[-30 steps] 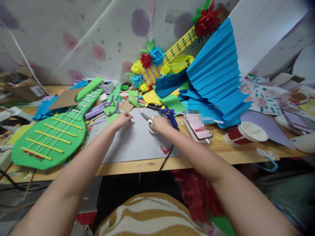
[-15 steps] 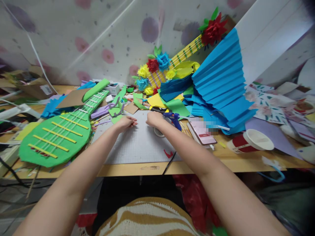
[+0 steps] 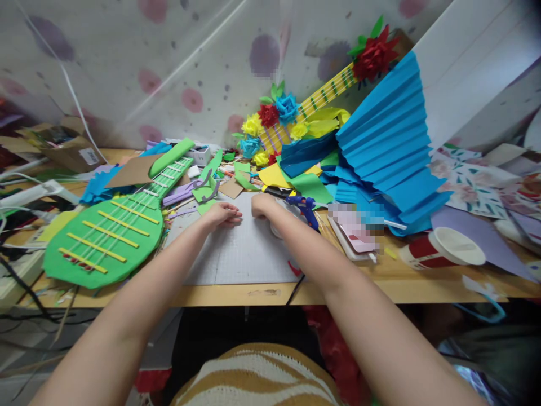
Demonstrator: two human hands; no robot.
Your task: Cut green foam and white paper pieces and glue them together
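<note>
My left hand (image 3: 222, 213) rests on the grey cutting mat (image 3: 236, 254) with its fingers curled down and pressed together. My right hand (image 3: 262, 204) lies close beside it at the mat's far edge, closed like a fist. What either hand holds, if anything, is hidden. A white scissors handle (image 3: 275, 230) peeks out from behind my right forearm. A blue glue gun (image 3: 307, 207) lies just right of my right hand.
A green paper guitar (image 3: 105, 237) lies to the left of the mat. At the back are paper scraps, a yellow guitar with paper flowers (image 3: 296, 118) and a blue pleated fan (image 3: 389, 135). On the right lie a phone (image 3: 357, 237) and a tipped red cup (image 3: 439, 252).
My right hand has left the scissors and moved left towards my left hand. The left hand has barely shifted. The camera has turned a little left and down.
</note>
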